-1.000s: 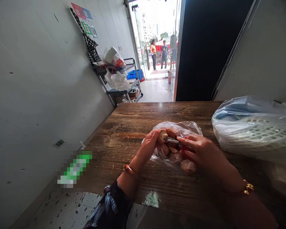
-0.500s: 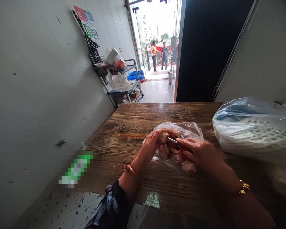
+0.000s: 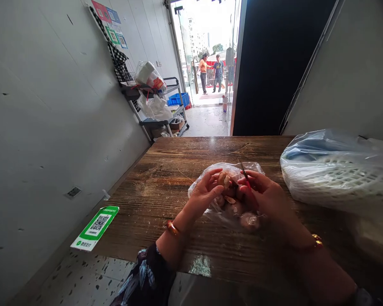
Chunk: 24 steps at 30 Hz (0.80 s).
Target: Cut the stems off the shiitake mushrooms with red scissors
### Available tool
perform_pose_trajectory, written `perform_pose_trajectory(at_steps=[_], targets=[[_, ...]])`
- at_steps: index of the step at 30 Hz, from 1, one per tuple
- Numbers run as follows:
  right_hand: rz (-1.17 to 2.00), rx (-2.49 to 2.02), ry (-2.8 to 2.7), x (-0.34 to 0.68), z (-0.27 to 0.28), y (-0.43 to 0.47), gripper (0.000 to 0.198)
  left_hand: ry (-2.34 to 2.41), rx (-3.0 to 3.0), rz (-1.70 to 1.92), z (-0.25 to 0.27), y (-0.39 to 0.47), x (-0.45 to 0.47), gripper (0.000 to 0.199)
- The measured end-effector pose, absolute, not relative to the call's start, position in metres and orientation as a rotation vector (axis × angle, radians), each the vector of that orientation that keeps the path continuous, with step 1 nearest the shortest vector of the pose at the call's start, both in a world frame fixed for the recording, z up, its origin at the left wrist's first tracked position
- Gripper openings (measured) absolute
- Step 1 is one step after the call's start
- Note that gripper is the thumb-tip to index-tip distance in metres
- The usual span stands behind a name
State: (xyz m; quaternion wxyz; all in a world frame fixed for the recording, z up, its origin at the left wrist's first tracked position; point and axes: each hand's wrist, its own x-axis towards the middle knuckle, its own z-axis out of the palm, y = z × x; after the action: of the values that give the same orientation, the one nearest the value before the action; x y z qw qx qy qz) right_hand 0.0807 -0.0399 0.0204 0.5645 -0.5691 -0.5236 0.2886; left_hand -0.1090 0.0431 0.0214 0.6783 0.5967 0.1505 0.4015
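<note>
Over the open clear bag on the tabletop, the left hand pinches a mushroom between thumb and fingers, its pale part left exposed — presumably to keep it reachable. Above the bag's right side, the right hand is curled around red-handled scissors, tips pointing past the bag's far edge, away from the other hand. More mushrooms lie inside the bag — holding the work directly above it probably lets loose bits drop in.
</note>
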Motion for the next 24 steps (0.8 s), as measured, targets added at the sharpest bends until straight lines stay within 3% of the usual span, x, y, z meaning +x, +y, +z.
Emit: perform_pose_trajectory(at_steps=[3,12,24], targets=[[0.741,-1.194,-1.183,0.075,0.019,-0.036,0.057,0.323,1.381,0.797,0.02,0.039,-0.106,0.058],[0.493,-1.221,-1.294,0.064,0.015,-0.032,0.045,0.352,1.334,0.823,0.02,0.033,-0.1,0.054],[0.585,-1.145,-1.184,0.059,0.016,-0.034,0.041,0.366,1.292,0.782,0.021,0.029,-0.098,0.056]])
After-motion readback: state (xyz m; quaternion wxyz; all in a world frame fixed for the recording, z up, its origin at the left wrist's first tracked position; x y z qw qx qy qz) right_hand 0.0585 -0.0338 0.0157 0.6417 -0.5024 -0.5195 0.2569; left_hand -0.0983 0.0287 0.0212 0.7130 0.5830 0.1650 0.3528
